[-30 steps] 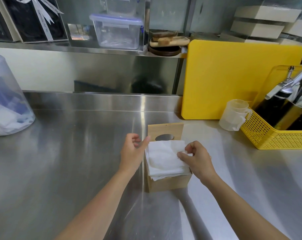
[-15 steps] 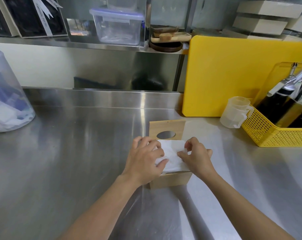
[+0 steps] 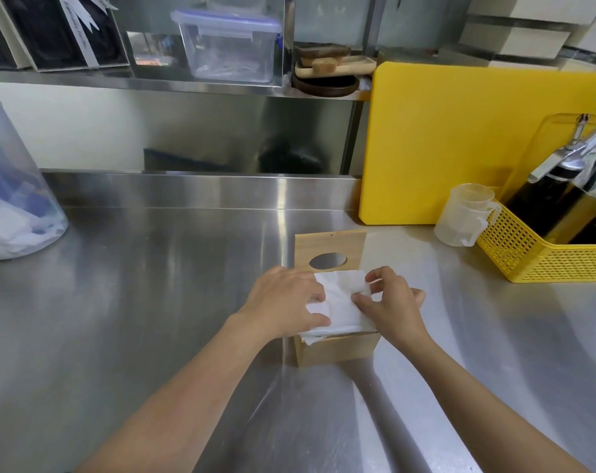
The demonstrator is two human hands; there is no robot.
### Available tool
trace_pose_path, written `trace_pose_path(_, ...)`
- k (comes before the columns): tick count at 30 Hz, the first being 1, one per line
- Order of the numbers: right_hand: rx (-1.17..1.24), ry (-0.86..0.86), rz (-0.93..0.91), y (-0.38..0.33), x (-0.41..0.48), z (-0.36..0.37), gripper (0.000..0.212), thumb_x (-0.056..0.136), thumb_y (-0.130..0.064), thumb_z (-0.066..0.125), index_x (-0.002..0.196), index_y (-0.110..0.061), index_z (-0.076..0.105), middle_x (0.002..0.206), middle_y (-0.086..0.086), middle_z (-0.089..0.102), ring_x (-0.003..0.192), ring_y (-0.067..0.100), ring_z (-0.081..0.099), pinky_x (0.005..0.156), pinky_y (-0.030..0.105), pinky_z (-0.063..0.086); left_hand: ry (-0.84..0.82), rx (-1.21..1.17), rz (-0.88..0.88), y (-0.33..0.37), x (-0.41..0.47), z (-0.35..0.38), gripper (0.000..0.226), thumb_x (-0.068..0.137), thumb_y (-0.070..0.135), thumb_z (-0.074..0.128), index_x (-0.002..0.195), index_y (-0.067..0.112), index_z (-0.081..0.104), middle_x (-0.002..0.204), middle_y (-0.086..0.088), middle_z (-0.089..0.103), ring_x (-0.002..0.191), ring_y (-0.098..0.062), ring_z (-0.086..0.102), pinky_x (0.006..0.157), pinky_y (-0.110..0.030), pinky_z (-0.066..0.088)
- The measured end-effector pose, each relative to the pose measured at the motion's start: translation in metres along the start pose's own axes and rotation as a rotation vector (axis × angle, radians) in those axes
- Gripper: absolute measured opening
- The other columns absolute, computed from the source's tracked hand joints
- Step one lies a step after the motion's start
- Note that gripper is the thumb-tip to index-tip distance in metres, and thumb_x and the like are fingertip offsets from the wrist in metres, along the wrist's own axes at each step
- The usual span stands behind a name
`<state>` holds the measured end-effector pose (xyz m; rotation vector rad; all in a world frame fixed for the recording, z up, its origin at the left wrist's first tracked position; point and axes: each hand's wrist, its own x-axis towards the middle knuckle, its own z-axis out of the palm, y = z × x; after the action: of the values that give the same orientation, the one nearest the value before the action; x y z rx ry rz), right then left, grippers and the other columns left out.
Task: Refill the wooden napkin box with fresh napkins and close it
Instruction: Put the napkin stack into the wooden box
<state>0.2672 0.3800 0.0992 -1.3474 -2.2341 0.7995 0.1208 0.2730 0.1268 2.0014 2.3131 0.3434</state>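
A wooden napkin box [image 3: 337,348] stands on the steel counter, its top open. Its wooden lid [image 3: 329,249], with an oval hole, stands tilted up behind it. A stack of white napkins [image 3: 340,302] fills the box and pokes above the front rim. My left hand [image 3: 284,300] presses flat on the left half of the stack. My right hand [image 3: 388,302] rests on the right side and pinches a napkin corner between thumb and forefinger.
A yellow cutting board [image 3: 467,141] leans at the back right. Beside it stand a clear measuring jug [image 3: 465,215] and a yellow basket [image 3: 549,249] holding dark bottles. A clear plastic tub [image 3: 10,192] sits far left. A shelf [image 3: 153,81] runs above.
My left hand came from the box's left side onto the napkins and pushed the stack down. My right hand shifted its grip to a napkin corner.
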Motion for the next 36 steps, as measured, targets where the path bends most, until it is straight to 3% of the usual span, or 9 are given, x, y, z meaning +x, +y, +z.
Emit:
trace_pose_path(5,-0.011,0.028,-0.084,0.003,-0.005,0.003,0.023,0.088,-0.026,0.059,0.109,-0.017,0.052,0.105,0.004,0.057,0.101,0.021,0.033,0.074,0.024,0.017,-0.003,0.006,-0.008,0.007,-0.001,0.007,0.036,0.082,0.049,0.057,0.111,0.028,0.062,0.120,0.010,0.059,0.110,-0.013,0.048,0.083,-0.029,0.038)
trace_pose_path(9,-0.251,-0.067,-0.165,-0.003,0.002,-0.006,0.025,0.090,-0.021,0.052,0.113,-0.012,0.055,0.097,0.006,0.058,0.073,0.013,0.018,0.095,0.038,0.034,-0.027,-0.004,-0.010,0.007,0.000,0.009,0.035,0.082,0.046,0.058,0.112,0.028,0.062,0.120,0.011,0.058,0.111,-0.013,0.048,0.080,-0.029,0.039)
trace_pose_path(11,-0.304,-0.099,-0.175,-0.008,0.007,-0.010,0.028,0.089,-0.020,0.050,0.116,-0.014,0.054,0.095,0.005,0.057,0.073,0.013,0.021,0.094,0.038,0.036,-0.043,0.004,-0.008,0.007,0.002,0.009,0.034,0.082,0.046,0.059,0.110,0.027,0.062,0.118,0.010,0.059,0.109,-0.014,0.048,0.078,-0.029,0.039)
trace_pose_path(17,-0.563,-0.156,-0.315,-0.009,0.012,-0.001,0.036,0.085,-0.016,0.045,0.121,-0.017,0.050,0.090,0.008,0.060,0.090,0.025,0.047,0.070,0.033,0.012,-0.096,-0.033,-0.039,0.006,0.003,0.013,0.033,0.081,0.045,0.060,0.109,0.027,0.063,0.117,0.009,0.060,0.111,-0.016,0.049,0.078,-0.029,0.038)
trace_pose_path(20,-0.629,-0.162,-0.374,-0.006,0.012,0.003,0.046,0.084,-0.011,0.043,0.128,-0.021,0.048,0.072,0.001,0.046,0.080,0.022,0.040,0.062,0.031,0.006,-0.148,-0.076,-0.055,0.006,0.002,0.015,0.033,0.083,0.041,0.059,0.111,0.024,0.062,0.122,0.007,0.058,0.117,-0.016,0.046,0.084,-0.032,0.042)
trace_pose_path(25,-0.715,-0.184,-0.407,-0.010,0.015,0.003,0.046,0.083,-0.011,0.044,0.127,-0.024,0.049,0.080,0.001,0.048,0.082,0.022,0.045,0.059,0.033,0.004,-0.151,-0.086,-0.044,0.007,-0.001,0.011,0.035,0.086,0.043,0.055,0.110,0.019,0.062,0.122,0.005,0.054,0.120,-0.015,0.042,0.085,-0.035,0.045)
trace_pose_path(28,-0.685,-0.192,-0.405,-0.006,0.017,0.002,0.043,0.086,-0.013,0.043,0.126,-0.026,0.050,0.079,0.001,0.049,0.095,0.022,0.055,0.061,0.032,0.005,0.028,0.000,-0.045,0.010,-0.004,0.006,0.035,0.090,0.042,0.049,0.104,0.014,0.066,0.113,0.002,0.052,0.109,-0.015,0.044,0.081,-0.029,0.041)
trace_pose_path(33,-0.689,-0.196,-0.374,-0.003,0.017,0.004,0.032,0.088,-0.019,0.043,0.118,-0.021,0.055,0.078,0.001,0.051,0.093,0.024,0.055,0.081,0.036,0.017,-0.126,0.150,-0.163,0.019,-0.001,0.010,0.029,0.094,0.028,0.045,0.106,0.008,0.061,0.113,-0.008,0.057,0.102,-0.028,0.055,0.074,-0.033,0.040)
trace_pose_path(36,-0.731,-0.180,-0.403,0.000,0.015,0.007,0.029,0.087,-0.019,0.043,0.111,-0.020,0.058,0.078,0.000,0.053,0.081,0.021,0.043,0.084,0.037,0.015,-0.206,0.312,-0.082,0.017,-0.004,0.024,0.039,0.095,0.037,0.042,0.107,0.009,0.065,0.110,-0.010,0.065,0.112,-0.026,0.051,0.103,-0.034,0.029)
